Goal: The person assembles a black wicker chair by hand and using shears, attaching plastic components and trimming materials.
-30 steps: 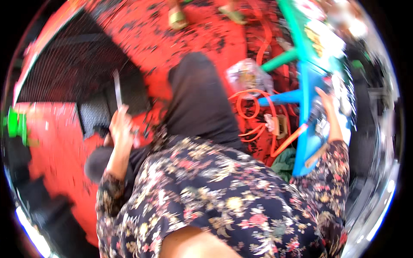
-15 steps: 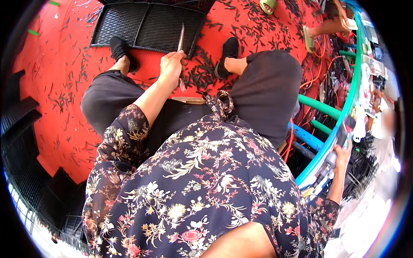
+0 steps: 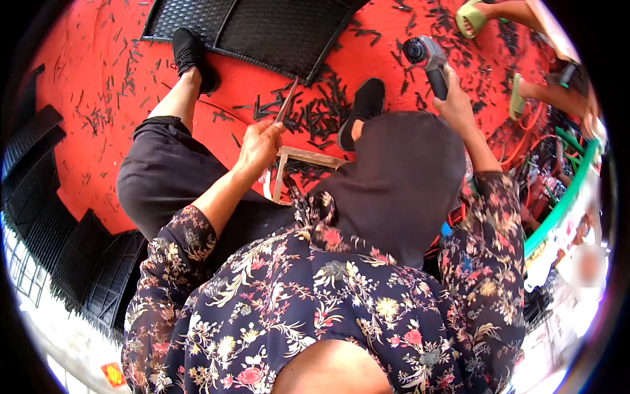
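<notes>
My left hand (image 3: 260,146) is closed around a slim, pointed metal blade (image 3: 287,105), its tip angled up toward the black woven panel (image 3: 272,39). The lower end of this tool is mostly covered by my fingers. My right hand (image 3: 454,102) grips the black handle of a grey, pistol-shaped power tool (image 3: 430,56) with a round black end. It is held up beyond my right knee, apart from the panel. The panel lies on the red floor between and beyond my feet.
Short black strips (image 3: 315,111) litter the red floor (image 3: 98,177). A wooden frame (image 3: 305,155) sits between my legs. Black woven pieces (image 3: 65,243) stand at the left. Another person's feet in green sandals (image 3: 471,18), orange cables and a green-rimmed table (image 3: 564,213) are at the right.
My right hand has brought the power tool from the table at the right to in front of me. My left hand, still holding the blade, is slightly lower. The view has shifted.
</notes>
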`<control>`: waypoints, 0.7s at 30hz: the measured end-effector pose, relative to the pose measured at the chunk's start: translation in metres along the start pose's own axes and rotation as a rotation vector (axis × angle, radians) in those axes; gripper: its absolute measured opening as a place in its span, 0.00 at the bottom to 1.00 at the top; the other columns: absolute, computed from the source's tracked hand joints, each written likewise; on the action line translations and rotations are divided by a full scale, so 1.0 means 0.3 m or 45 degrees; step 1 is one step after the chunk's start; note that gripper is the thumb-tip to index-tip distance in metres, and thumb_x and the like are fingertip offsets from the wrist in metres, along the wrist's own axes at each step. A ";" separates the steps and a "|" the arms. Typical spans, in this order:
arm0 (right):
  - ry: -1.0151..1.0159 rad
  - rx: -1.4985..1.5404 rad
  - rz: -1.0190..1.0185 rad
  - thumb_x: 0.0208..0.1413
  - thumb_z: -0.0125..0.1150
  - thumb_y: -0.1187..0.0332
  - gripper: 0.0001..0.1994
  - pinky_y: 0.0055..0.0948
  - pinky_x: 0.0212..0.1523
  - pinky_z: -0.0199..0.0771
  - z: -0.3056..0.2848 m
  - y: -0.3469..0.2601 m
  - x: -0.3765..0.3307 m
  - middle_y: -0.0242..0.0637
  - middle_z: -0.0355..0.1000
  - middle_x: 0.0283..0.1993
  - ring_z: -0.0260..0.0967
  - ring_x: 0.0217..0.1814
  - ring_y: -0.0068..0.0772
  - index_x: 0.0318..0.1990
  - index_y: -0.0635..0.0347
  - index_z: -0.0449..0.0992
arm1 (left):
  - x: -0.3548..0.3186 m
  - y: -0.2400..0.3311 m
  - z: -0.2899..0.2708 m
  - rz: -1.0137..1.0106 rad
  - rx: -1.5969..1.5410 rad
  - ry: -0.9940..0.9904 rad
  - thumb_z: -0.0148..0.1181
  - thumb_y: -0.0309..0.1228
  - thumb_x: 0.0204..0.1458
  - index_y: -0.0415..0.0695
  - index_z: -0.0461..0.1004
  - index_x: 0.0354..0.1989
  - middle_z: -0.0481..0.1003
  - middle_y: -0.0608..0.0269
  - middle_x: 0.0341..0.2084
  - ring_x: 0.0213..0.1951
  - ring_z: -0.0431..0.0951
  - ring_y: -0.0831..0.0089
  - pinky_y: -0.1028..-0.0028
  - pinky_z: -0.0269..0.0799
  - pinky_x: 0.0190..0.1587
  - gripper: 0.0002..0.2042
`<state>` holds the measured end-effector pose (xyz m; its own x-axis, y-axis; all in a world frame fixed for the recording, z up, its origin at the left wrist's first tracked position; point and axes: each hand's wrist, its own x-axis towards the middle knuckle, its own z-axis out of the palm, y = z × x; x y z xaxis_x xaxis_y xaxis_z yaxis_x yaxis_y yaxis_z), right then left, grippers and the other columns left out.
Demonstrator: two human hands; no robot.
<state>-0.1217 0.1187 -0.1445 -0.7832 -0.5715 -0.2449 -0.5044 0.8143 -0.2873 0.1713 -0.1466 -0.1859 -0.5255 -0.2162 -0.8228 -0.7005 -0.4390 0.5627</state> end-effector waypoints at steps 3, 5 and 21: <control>-0.205 -0.290 0.120 0.41 0.58 0.71 0.34 0.47 0.45 0.64 0.127 0.013 0.120 0.57 0.64 0.49 0.63 0.48 0.60 0.58 0.58 0.50 | -0.016 -0.033 0.010 -0.124 0.140 0.044 0.46 0.33 0.55 0.37 0.69 0.30 0.61 0.70 0.13 0.11 0.58 0.83 0.80 0.54 0.12 0.11; -0.158 -0.389 0.024 0.43 0.58 0.70 0.34 0.50 0.43 0.65 0.176 0.020 0.046 0.57 0.65 0.46 0.65 0.43 0.61 0.58 0.54 0.48 | -0.083 -0.096 0.025 -0.203 0.035 -0.009 0.46 0.34 0.55 0.37 0.68 0.31 0.61 0.69 0.13 0.11 0.59 0.82 0.79 0.55 0.12 0.11; -0.912 0.208 0.330 0.43 0.61 0.66 0.26 0.43 0.41 0.68 0.230 -0.062 0.015 0.51 0.68 0.39 0.68 0.41 0.50 0.51 0.61 0.61 | 0.079 -0.210 0.262 -0.250 0.222 0.261 0.51 0.31 0.49 0.38 0.63 0.28 0.62 0.65 0.12 0.12 0.63 0.75 0.73 0.59 0.11 0.08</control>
<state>-0.0908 0.0941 -0.2040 -0.4150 -0.3365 -0.8453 -0.2338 0.9373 -0.2584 0.1651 -0.0554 -0.2346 -0.2768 -0.3215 -0.9056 -0.8601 -0.3374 0.3826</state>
